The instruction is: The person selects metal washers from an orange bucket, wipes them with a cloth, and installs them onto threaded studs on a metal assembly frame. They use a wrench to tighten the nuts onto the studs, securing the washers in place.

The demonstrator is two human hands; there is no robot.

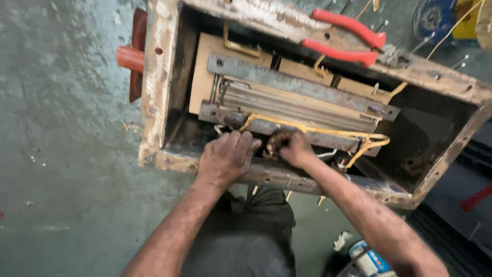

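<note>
Left hand [225,158]: lying palm down over the near rim of the rusty metal box [160,77], fingers curling over the edge into the inside; the fingertips are hiding below the rim, so I cannot tell whether they are gripping anything.
Right hand [291,147]: closing into a fist just beside the left hand, seemingly pinching something small and brownish at the end of the yellow cord [307,131]; what sits inside the fist is too dark to make out.
Yellow cord: running from the right fist along the lower grey bar [230,117] and looping at the right end of the core; its far end is disappearing behind the bar.
Box interior: holding a tan board [202,77] and stacked grey metal strips [292,105]; the right compartment is lying in deep shadow.
Red-handled pliers [348,38]: resting on the far rim, jaws partly blurred.
Red part [130,57]: sticking out of the left wall, partly cut off by it.
Lower right can [368,260]: being cut by the frame edge.
</note>
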